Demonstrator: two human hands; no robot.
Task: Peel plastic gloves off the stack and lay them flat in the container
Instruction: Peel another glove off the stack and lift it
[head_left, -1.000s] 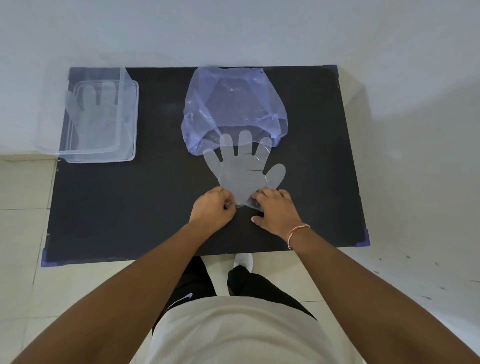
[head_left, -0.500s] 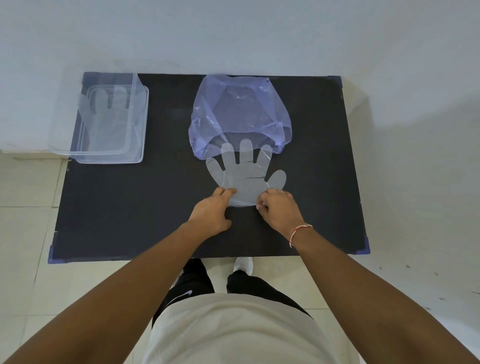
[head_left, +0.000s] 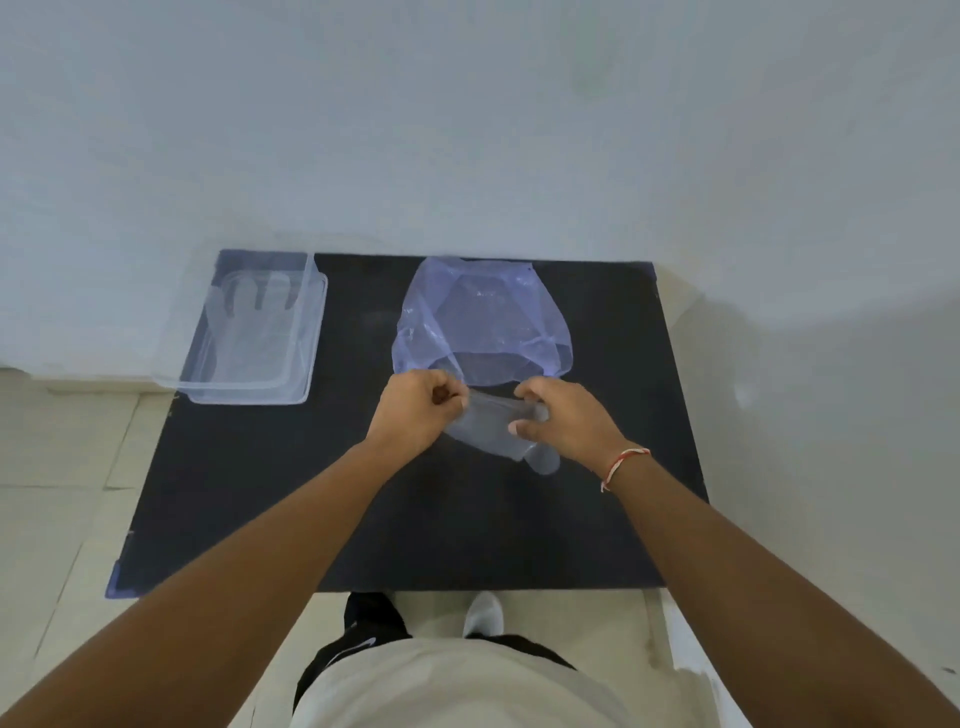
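A clear plastic glove is lifted off the black table, stretched between my two hands in front of the blue plastic bag. My left hand pinches its left edge and my right hand grips its right edge, with a loose part of the glove hanging below my right hand. At the table's back left stands a clear container with a glove lying flat inside. Whether more gloves lie under the lifted one is hidden.
The blue bag lies crumpled at the back middle of the table, against the white wall. The container overhangs the table's left edge. Tiled floor lies to the left, and my legs and shoe show below the front edge.
Both hands held the glove's cuff while it lay flat with fingers spread; now they have lifted it and moved up toward the bag. The camera view has shifted down.
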